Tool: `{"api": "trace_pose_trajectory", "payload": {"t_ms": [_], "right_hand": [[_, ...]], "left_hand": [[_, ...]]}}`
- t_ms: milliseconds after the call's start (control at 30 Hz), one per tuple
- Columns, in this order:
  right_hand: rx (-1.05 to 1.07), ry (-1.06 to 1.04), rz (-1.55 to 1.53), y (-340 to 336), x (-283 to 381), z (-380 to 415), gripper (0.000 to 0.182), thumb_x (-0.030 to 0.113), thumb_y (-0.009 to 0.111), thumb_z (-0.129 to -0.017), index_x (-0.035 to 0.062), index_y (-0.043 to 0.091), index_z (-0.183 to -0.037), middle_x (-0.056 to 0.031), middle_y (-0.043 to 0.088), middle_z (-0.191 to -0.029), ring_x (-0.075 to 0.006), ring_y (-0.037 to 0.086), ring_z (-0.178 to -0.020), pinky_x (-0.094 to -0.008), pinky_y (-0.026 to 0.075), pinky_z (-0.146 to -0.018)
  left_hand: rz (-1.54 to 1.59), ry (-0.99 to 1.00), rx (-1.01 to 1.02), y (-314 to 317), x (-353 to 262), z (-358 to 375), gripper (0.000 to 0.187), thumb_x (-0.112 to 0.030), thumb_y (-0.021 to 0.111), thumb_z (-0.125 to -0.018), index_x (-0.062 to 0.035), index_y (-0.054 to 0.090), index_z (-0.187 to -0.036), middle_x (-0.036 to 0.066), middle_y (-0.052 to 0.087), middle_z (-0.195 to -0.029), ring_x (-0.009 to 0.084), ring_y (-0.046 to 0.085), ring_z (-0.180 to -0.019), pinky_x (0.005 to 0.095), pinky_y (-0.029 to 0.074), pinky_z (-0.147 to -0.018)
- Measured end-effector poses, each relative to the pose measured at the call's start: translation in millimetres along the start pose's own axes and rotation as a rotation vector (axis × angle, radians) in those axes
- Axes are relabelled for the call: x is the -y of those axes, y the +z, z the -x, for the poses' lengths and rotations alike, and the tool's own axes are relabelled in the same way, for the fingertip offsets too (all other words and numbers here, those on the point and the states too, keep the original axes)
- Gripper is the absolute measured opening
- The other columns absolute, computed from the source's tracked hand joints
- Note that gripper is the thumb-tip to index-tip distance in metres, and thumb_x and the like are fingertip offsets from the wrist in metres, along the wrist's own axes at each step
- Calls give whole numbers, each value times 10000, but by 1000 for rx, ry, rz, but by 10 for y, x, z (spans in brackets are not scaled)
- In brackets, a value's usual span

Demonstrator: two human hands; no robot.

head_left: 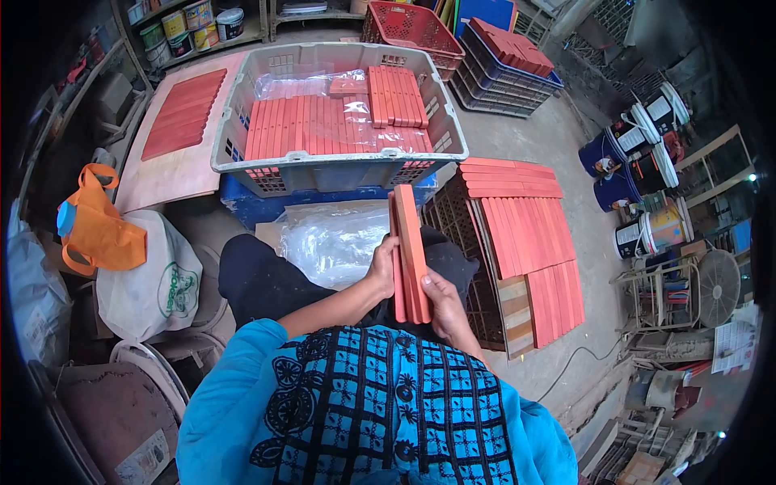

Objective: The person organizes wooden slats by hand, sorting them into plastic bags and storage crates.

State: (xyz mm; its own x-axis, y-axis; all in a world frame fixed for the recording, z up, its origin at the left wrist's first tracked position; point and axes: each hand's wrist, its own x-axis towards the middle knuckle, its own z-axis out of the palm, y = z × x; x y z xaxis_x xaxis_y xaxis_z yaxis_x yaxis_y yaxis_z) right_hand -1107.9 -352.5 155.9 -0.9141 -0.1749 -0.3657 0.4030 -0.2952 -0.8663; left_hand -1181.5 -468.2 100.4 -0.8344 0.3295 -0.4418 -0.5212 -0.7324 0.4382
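A stack of orange-red painted wooden slats (410, 250) stands on edge over my lap, held between both hands. My left hand (381, 268) grips its left side. My right hand (444, 303) holds it from below on the right. A clear plastic sheet (339, 238) lies on my lap under the slats. In front of me a grey plastic crate (339, 170) holds rows of the same red slats, partly under plastic wrap.
More red slats (529, 234) lie spread on a dark crate to my right. A board with red slats (182, 113) leans at the left. A red basket (412, 28) and stacked crates stand behind. Orange bag (101, 230) and white sack at left; paint buckets (638, 174) at right.
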Motion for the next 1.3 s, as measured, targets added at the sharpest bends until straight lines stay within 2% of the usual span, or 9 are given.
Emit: {"api": "trace_pose_trajectory", "payload": {"t_ms": [167,267,400,633,767,867,1000,1167,1300], "right_hand": [[-45,-168,576,15,-140,-58,403,179,398,-932,-22,381,-1281,-111,424,-1272,-173,406,-1156,-288,290,-984],[-4,-150,436,21,-263,-95,429,182,386,-936,-12,335,-1314,-112,338,-1340,-180,316,-1226,-290,210,-1024],[-1,-166,590,90,-119,-63,499,152,465,-904,-16,284,-1337,-120,416,-1287,-190,374,-1194,-275,274,-994],[57,-6,-134,28,-7,-118,493,67,571,-796,-52,410,-1246,-119,545,-1102,-141,555,-946,-258,444,-829],[80,-8,-250,-91,64,-101,451,159,535,-794,-55,453,-1182,-128,581,-1025,-172,596,-869,-277,481,-787],[62,-41,-304,-160,107,-86,468,175,529,-789,-56,442,-1187,-130,572,-1038,-173,584,-895,-272,472,-795],[-13,-62,-282,-279,129,-69,399,175,529,-790,-42,491,-1122,-108,590,-947,-168,591,-830,-278,487,-750],[-44,-8,-293,-172,96,-43,412,213,539,-777,-44,503,-1097,-120,590,-954,-182,593,-832,-292,487,-743],[-134,-132,192,-15,-79,-79,417,110,513,-783,-56,495,-1166,-134,515,-1121,-205,504,-1016,-294,351,-926]], "left_hand": [[-14,139,-61,-33,128,-12,435,-470,350,-880,-98,483,-1061,63,529,-799,168,524,-687,309,455,-656],[-129,222,-119,-43,181,-44,454,-497,346,-881,-123,450,-1118,56,520,-829,155,505,-698,301,446,-643],[-155,323,-91,66,123,22,477,-501,349,-883,-126,437,-1165,52,518,-834,133,506,-730,287,446,-638],[-19,110,-50,109,51,66,444,-426,307,-907,-51,508,-1036,67,569,-840,158,538,-761,304,451,-700],[104,9,-104,246,-162,238,416,-350,339,-900,-56,448,-1173,100,566,-963,203,562,-874,360,429,-847],[45,-53,30,104,-187,153,359,-328,338,-897,-56,498,-1068,96,583,-927,203,564,-799,341,454,-756],[23,-19,66,-19,-192,59,345,-310,412,-866,-53,492,-1083,107,578,-915,166,561,-764,298,459,-692],[144,-65,126,43,-92,87,490,-389,309,-865,-35,484,-1156,124,579,-1061,251,544,-996,408,377,-931],[43,-79,160,59,-28,136,604,-484,289,-852,3,476,-1157,147,571,-1082,245,552,-951,378,400,-909]]}}
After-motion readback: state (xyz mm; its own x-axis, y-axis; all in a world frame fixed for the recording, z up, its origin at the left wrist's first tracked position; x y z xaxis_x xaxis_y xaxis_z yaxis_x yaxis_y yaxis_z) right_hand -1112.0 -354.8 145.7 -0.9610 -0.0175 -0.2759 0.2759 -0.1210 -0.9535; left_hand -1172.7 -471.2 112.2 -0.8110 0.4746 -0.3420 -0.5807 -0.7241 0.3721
